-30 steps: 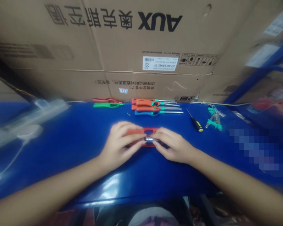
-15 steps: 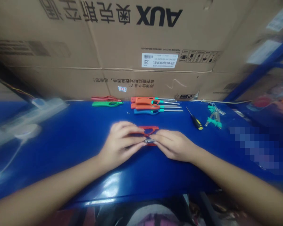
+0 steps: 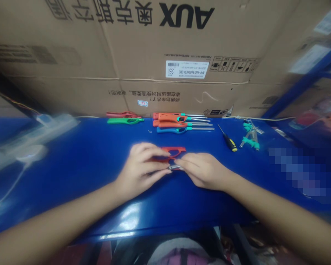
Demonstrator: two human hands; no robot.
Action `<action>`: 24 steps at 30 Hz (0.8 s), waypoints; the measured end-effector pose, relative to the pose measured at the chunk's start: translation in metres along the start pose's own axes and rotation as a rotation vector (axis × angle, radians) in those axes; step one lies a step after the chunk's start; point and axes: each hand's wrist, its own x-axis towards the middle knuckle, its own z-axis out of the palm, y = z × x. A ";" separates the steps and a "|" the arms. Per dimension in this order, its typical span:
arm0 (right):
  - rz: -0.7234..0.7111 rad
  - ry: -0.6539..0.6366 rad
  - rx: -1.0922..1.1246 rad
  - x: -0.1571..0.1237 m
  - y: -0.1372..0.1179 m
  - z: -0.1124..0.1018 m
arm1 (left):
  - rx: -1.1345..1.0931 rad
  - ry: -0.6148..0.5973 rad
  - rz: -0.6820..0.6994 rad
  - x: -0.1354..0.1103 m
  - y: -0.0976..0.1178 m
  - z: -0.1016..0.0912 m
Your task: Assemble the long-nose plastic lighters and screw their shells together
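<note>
Between the fingertips of both hands is a small silver metal piece (image 3: 174, 167). My left hand (image 3: 143, 165) pinches its left end with thumb and finger. My right hand (image 3: 205, 170) is closed at its right end, with the fingertips pressed together. Just beyond the fingers lies a red lighter shell half (image 3: 179, 149) with a trigger opening. A second red shell part (image 3: 171, 159) shows under the hands, mostly covered by my fingers.
Along the back lie several assembled lighters (image 3: 171, 125), with red and green shells (image 3: 125, 120) to their left. A black-and-yellow screwdriver (image 3: 230, 142) and turquoise-and-metal parts (image 3: 251, 138) lie at right. A cardboard sheet (image 3: 138, 44) stands behind the blue table (image 3: 99, 147).
The silver piece has tilted slightly and shows more between the fingertips. My right fingers have shifted a little. The other things stay in place.
</note>
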 end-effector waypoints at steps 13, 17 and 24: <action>-0.119 0.002 -0.154 0.004 -0.002 -0.008 | -0.042 -0.078 -0.064 -0.001 0.004 0.002; -0.143 -0.004 -0.173 0.006 -0.002 -0.008 | -0.067 -0.092 -0.081 -0.001 0.005 0.003; -0.126 -0.048 -0.171 0.005 -0.001 -0.009 | -0.093 -0.102 -0.101 0.000 0.006 0.004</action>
